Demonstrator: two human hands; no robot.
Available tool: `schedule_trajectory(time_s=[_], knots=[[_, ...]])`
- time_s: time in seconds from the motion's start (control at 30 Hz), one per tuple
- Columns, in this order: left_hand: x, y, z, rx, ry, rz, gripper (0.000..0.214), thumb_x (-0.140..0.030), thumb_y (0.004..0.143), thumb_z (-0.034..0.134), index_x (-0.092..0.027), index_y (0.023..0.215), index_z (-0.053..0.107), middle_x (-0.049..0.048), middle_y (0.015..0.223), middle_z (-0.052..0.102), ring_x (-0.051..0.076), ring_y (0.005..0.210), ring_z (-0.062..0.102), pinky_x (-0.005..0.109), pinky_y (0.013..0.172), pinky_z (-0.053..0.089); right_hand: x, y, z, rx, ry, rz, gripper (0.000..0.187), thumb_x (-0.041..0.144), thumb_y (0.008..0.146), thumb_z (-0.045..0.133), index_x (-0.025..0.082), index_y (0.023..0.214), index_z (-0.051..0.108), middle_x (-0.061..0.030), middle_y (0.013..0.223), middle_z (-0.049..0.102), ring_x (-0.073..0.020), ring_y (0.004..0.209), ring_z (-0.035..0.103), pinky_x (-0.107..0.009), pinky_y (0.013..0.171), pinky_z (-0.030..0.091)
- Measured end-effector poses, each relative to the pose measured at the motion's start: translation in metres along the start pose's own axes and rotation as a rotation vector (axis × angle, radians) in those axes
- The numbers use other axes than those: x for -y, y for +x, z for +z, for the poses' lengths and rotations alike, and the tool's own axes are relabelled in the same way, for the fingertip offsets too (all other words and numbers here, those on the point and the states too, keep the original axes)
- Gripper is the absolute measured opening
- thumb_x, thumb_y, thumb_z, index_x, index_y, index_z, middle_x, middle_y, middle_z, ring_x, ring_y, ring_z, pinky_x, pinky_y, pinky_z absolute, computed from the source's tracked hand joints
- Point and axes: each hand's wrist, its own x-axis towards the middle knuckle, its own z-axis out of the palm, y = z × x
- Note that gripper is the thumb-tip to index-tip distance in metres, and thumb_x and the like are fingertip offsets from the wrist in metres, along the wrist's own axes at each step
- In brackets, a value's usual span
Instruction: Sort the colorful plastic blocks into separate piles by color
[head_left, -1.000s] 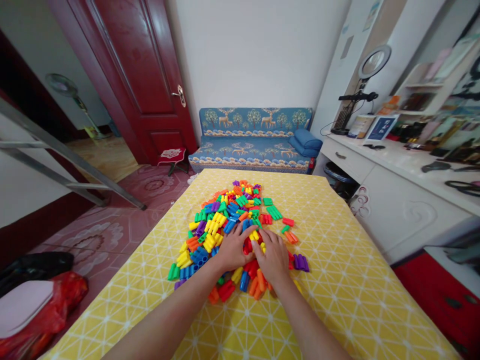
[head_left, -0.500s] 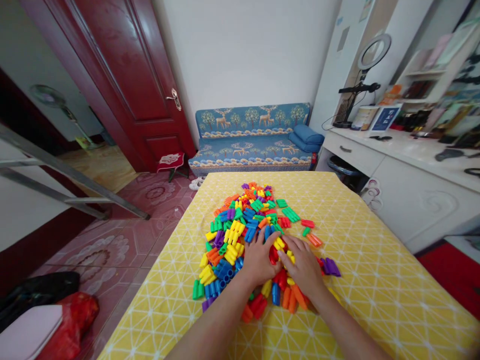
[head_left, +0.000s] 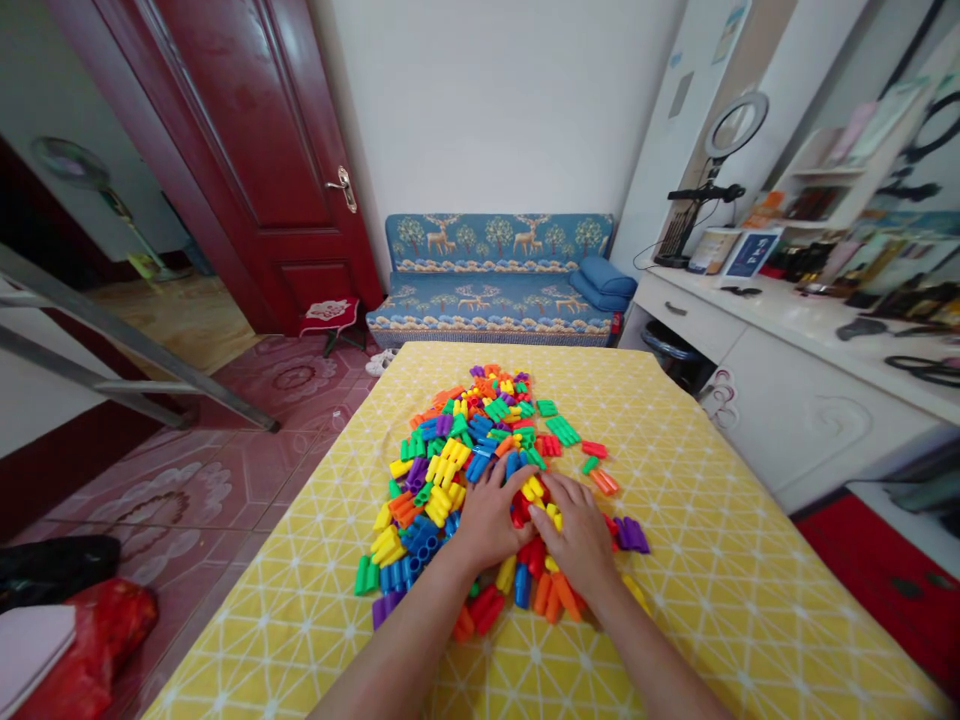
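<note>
A heap of colourful plastic building blocks [head_left: 448, 462], shaped like joined tubes, lies on a table with a yellow patterned cloth [head_left: 300, 640]. My left hand [head_left: 491, 520] rests on the middle of the heap, fingers spread over blue and red pieces. Beside it my right hand [head_left: 579, 535] lies on the heap's right part, fingers stretched and touching yellow and red pieces. Neither hand has a block gripped that I can see; what lies under the palms is hidden. Orange blocks [head_left: 555, 597] and a blue block [head_left: 523, 586] show between the forearms.
Off to the right of the heap lie a purple block [head_left: 632, 535], a green block [head_left: 562, 431] and an orange block [head_left: 604, 482]. A blue sofa [head_left: 495, 290] stands behind the table. At right is a white dresser [head_left: 795, 370]; a metal ladder [head_left: 142, 340] leans at left.
The whole view has shifted slightly, so the table and heap sit further left. Both hands stay on the same part of the heap, with hardly any movement against the blocks.
</note>
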Motion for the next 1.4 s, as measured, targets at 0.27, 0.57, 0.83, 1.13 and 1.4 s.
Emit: schedule_trajectory(time_s=[0.27,0.57,0.83,1.13,1.4], knots=[[-0.001,-0.001,-0.002,0.002,-0.010,0.006,0.072,-0.037,0.073,0.065,-0.037,0.141,0.041,0.0058,0.149,0.038,0.032,0.134,0.038,0.049,0.108,0.035,0.000,0.000,0.001,-0.038,0.037,-0.008,0.044,0.041,0.089,0.050,0.020,0.127,0.055,-0.0105,0.124,0.060,-0.0261,0.113,0.053,-0.045,0.097,0.046],[0.003,-0.002,0.001,0.009,0.010,0.013,0.073,-0.041,0.075,0.064,-0.038,0.143,0.037,0.0079,0.151,0.034,0.035,0.135,0.036,0.054,0.107,0.035,-0.002,0.000,0.003,-0.034,0.052,-0.011,0.044,0.040,0.089,0.051,0.019,0.127,0.056,-0.0105,0.125,0.059,-0.0257,0.115,0.052,-0.044,0.100,0.043],[0.006,-0.004,-0.005,0.084,0.017,0.061,0.082,-0.044,0.074,0.066,-0.035,0.147,0.029,0.0078,0.157,0.022,0.037,0.140,0.028,0.052,0.106,0.037,0.001,0.001,0.000,0.007,0.050,-0.013,0.045,0.041,0.089,0.050,0.018,0.127,0.057,-0.0109,0.127,0.059,-0.0262,0.117,0.050,-0.044,0.102,0.040],[0.008,-0.007,-0.001,0.052,0.017,0.061,0.079,-0.044,0.076,0.066,-0.033,0.147,0.031,0.0051,0.157,0.023,0.032,0.139,0.032,0.045,0.108,0.037,0.003,-0.001,0.001,0.005,0.043,0.010,0.048,0.049,0.092,0.044,0.019,0.127,0.057,-0.0114,0.127,0.059,-0.0268,0.117,0.049,-0.043,0.101,0.038],[0.013,-0.006,0.002,0.036,0.012,0.070,0.077,-0.046,0.077,0.065,-0.032,0.146,0.033,0.0071,0.153,0.029,0.034,0.139,0.033,0.046,0.103,0.041,0.002,-0.001,0.006,-0.013,0.004,0.007,0.050,0.052,0.093,0.042,0.017,0.124,0.058,-0.0115,0.125,0.059,-0.0267,0.116,0.049,-0.041,0.101,0.037]])
